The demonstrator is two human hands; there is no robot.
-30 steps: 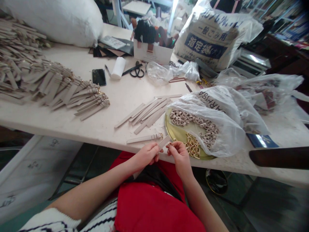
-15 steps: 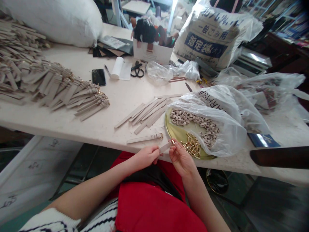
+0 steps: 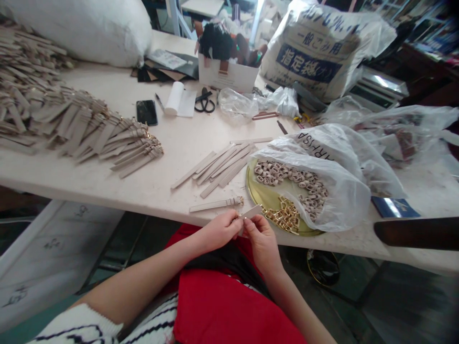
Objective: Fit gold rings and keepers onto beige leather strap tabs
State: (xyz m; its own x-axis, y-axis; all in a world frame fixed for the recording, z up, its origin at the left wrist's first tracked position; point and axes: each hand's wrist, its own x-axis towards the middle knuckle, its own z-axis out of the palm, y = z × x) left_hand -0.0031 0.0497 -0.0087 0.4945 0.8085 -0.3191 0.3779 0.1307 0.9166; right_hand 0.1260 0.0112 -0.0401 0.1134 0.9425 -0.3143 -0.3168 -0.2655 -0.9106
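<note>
While a plastic bag (image 3: 344, 150) overlaps the tray (image 3: 256, 192), strips (image 3: 223, 165) alongside, scissors (image 3: 204, 99) beyond

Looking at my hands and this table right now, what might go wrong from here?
Your left hand and right hand pinch the beige strip by the table's near edge, so a slip might drop it.
The gold metal pieces lie loose near the round tray's near rim; a bump from your right hand could scatter them.
The plastic bag lies partly on the tray beside the beige loops; tugging it might spill some.
</note>
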